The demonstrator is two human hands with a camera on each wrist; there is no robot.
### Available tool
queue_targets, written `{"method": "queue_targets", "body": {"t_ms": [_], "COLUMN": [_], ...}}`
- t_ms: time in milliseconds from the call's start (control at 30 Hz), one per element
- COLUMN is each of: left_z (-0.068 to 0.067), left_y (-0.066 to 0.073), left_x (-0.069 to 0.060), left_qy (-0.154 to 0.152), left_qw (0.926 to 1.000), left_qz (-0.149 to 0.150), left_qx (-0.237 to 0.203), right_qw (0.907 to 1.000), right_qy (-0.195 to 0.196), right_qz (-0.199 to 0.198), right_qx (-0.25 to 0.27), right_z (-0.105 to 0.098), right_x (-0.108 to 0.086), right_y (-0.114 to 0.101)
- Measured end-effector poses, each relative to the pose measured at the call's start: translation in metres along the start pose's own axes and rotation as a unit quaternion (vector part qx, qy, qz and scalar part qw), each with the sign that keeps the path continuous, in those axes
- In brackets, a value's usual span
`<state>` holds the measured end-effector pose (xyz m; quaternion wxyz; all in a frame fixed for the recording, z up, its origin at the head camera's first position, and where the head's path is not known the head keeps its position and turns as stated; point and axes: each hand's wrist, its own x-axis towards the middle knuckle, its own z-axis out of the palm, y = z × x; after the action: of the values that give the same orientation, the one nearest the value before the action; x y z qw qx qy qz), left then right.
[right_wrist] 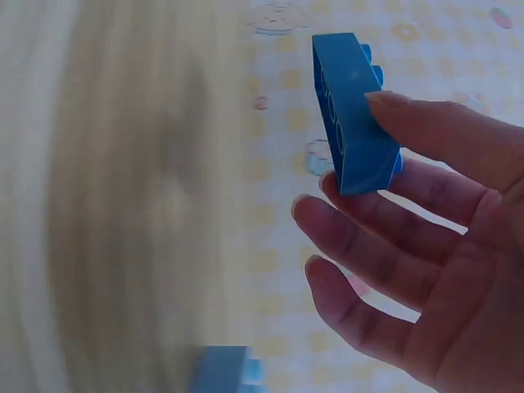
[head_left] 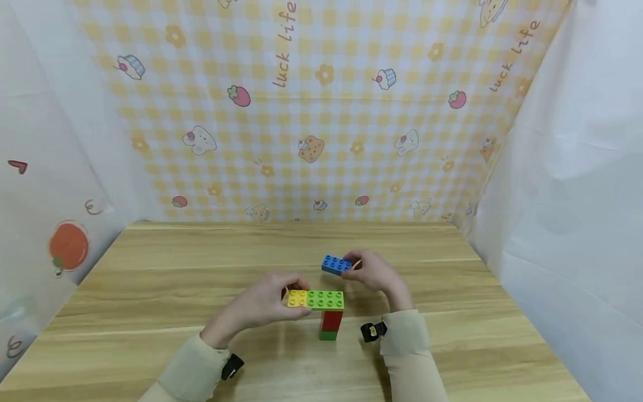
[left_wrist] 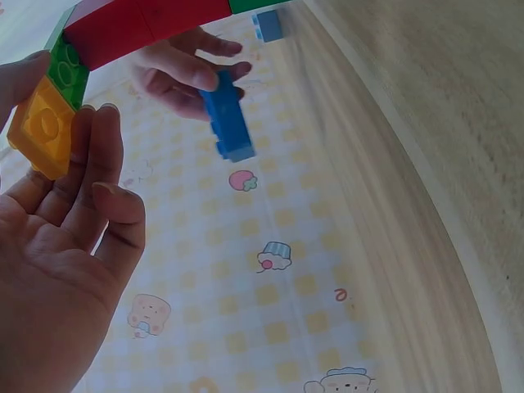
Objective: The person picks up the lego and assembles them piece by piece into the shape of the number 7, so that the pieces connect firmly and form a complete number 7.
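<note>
My left hand (head_left: 261, 301) pinches a yellow toy building brick (head_left: 297, 298) between thumb and fingers. Joined to it is a light green brick (head_left: 325, 300), lying across the top of an upright column of red bricks (head_left: 331, 320) with a green brick (head_left: 329, 336) at its foot. In the left wrist view two red bricks (left_wrist: 184, 15) show end to end. Beyond the column, my right hand (head_left: 375, 273) holds a blue eight-stud brick (head_left: 334, 264) by one end, raised off the table, thumb on one side and fingertips on the other (right_wrist: 356, 115).
Another blue brick (right_wrist: 221, 370) sits on the wooden table (head_left: 241, 245), showing also in the left wrist view; I cannot make it out from the head. A yellow checked cloth (head_left: 321, 111) hangs behind, with white sheets (head_left: 567, 195) along both sides. Black straps (head_left: 232, 367) hang at the wrists.
</note>
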<state>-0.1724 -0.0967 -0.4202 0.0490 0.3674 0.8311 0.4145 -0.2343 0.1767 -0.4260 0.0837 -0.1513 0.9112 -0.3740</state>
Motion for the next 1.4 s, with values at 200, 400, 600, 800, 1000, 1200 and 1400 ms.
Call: {"method": "queue_targets", "body": {"t_ms": [200, 400, 600, 800, 1000, 1200, 1400], "left_z": [0.001, 0.001, 0.001, 0.001, 0.001, 0.002, 0.001], "left_y": [-0.001, -0.002, -0.001, 0.000, -0.001, -0.002, -0.003], "left_x": [0.000, 0.000, 0.001, 0.001, 0.001, -0.001, 0.001], "left_qy": [-0.001, 0.003, 0.003, 0.000, 0.001, 0.001, -0.001], "left_qw": [1.0000, 0.9999, 0.9999, 1.0000, 1.0000, 1.0000, 0.9997], "left_qz": [-0.001, 0.010, 0.008, 0.006, 0.005, 0.007, 0.011], "left_qx": [-0.009, -0.010, -0.006, -0.002, 0.004, 0.004, -0.021], "right_qw": [0.9997, 0.9989, 0.9971, 0.9952, 0.9893, 0.9844, 0.9811], "right_qy": [0.003, -0.001, -0.008, -0.020, -0.040, -0.066, -0.087], "right_qz": [-0.023, -0.046, -0.075, -0.093, -0.126, -0.141, -0.146], "right_qx": [0.011, 0.008, 0.008, 0.025, 0.060, 0.083, 0.093], "right_z": [-0.008, -0.017, -0.026, -0.029, -0.027, -0.019, -0.015], "right_x": [-0.012, -0.027, -0.041, -0.050, -0.055, -0.058, -0.060], "right_y": [-0.012, -0.028, -0.043, -0.052, -0.055, -0.056, -0.061]}}
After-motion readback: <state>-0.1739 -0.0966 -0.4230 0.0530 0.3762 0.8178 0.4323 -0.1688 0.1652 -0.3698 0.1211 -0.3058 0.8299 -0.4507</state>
